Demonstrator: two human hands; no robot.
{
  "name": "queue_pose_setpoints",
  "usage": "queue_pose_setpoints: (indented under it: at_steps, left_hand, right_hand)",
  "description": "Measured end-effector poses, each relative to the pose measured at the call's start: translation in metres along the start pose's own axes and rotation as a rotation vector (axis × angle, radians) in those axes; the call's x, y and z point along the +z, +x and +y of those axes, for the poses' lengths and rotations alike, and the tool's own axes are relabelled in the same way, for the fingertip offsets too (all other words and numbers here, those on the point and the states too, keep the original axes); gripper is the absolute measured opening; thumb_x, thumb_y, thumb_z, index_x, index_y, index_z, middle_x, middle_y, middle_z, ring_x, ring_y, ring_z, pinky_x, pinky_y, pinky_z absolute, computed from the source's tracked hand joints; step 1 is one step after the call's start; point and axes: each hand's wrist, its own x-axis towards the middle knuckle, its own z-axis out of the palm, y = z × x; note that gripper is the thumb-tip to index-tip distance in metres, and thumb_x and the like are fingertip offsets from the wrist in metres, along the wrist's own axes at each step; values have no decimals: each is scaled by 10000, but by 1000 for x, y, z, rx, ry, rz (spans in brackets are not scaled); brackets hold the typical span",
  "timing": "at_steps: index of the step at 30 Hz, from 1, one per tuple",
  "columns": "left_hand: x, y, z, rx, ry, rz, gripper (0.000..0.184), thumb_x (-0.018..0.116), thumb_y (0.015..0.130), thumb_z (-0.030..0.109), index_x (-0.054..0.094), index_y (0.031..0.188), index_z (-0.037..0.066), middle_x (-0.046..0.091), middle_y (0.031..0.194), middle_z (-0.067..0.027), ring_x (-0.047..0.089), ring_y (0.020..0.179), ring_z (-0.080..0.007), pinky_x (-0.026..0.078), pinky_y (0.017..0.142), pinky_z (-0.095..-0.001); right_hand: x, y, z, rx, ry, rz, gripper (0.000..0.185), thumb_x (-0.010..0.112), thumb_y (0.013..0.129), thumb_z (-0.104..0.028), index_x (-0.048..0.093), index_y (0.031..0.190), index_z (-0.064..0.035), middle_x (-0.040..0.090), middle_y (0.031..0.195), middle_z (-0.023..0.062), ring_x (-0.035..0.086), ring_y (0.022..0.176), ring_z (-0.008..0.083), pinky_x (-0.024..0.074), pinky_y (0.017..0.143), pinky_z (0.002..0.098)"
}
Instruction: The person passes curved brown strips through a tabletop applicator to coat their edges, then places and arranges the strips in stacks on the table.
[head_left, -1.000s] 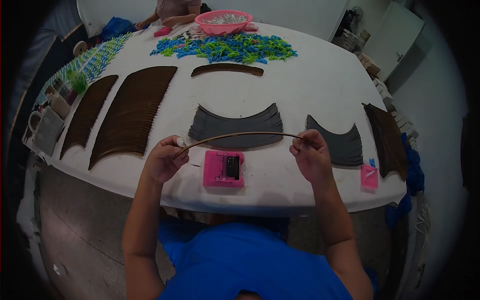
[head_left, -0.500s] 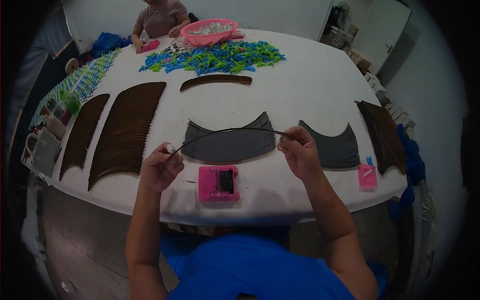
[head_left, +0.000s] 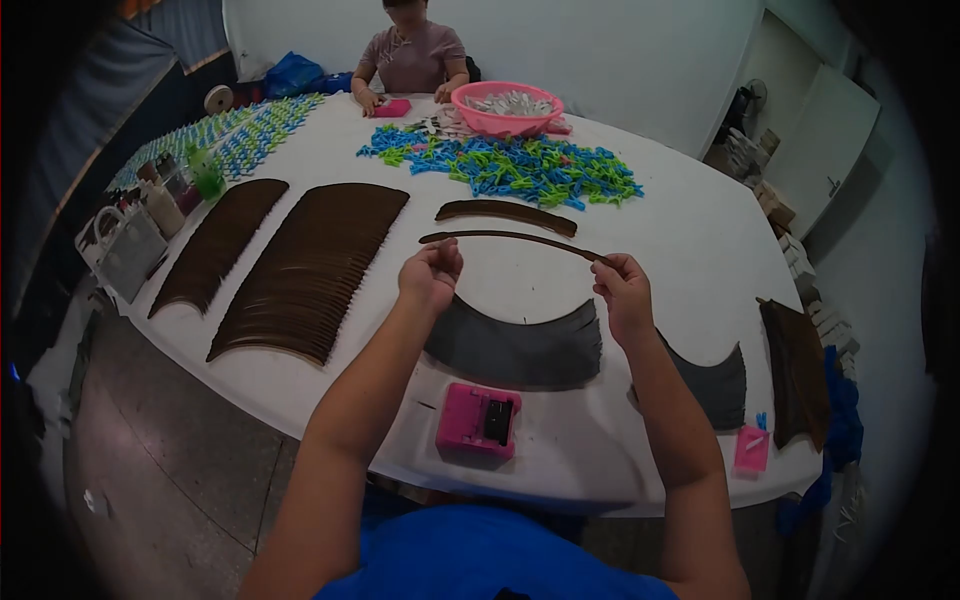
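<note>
A thin, curved brown strip spans the space between my hands. My right hand pinches its right end between thumb and fingers. Near its left end, my left hand has closed fingers at the strip's lower edge, and the tip pokes out beyond them. Just past it lies a small stack of similar brown strips. Below my hands is a fanned stack of curved grey strips, partly covered by my left hand. A second grey stack sits partly behind my right forearm.
Two wide brown strip stacks lie left; another brown stack is at the right edge. A pink holder with a black part stands in front. Blue and green clips, a pink basin and a seated person are across the table.
Both hands have moved away from me with the strip, toward the small brown stack. The strip has turned from its dark edge to show its brown face. The view has shifted left.
</note>
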Motion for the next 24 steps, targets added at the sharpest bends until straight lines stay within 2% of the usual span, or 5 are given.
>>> queue_pose_setpoints:
  at_steps: [16,18,19,21,24]
  left_hand:
    - [34,93,-38,-251,663,24,203,560,1012,87,627,1143,-54,677,1046,-144,692,926,-223,625,782,-321]
    - [35,81,-33,-146,1358,-189,257,627,965,112,646,1177,-30,690,1053,-174,702,937,-279,607,788,-375]
    - [32,77,-33,-154,1362,-197,257,627,965,112,646,1177,-30,690,1053,-174,702,937,-279,607,788,-375]
    - [24,69,-37,499,2073,-436,257,652,919,169,656,1130,23,664,1150,-201,693,1002,-370,591,826,-488]
    - [24,52,-39,687,2241,-360,273,656,905,186,632,1118,17,625,1217,-195,667,1037,-416,569,876,-536]
  right_hand:
    - [-5,125,80,35,-420,-54,189,758,964,-173,677,1086,-54,669,945,5,622,863,117,539,767,293]
    - [-9,134,93,57,-604,-19,224,783,931,-187,682,1070,-42,673,877,18,637,804,162,534,776,305]
    - [-11,140,100,61,-604,-8,224,783,931,-187,682,1070,-42,673,877,18,637,804,162,534,776,305]
    - [-13,147,111,-104,-1070,-9,302,821,871,-234,693,1070,-45,696,970,101,679,907,281,555,836,388]
    - [-2,136,105,-65,-1275,76,393,835,824,-271,689,1131,-73,656,1157,161,636,1094,380,538,928,478]
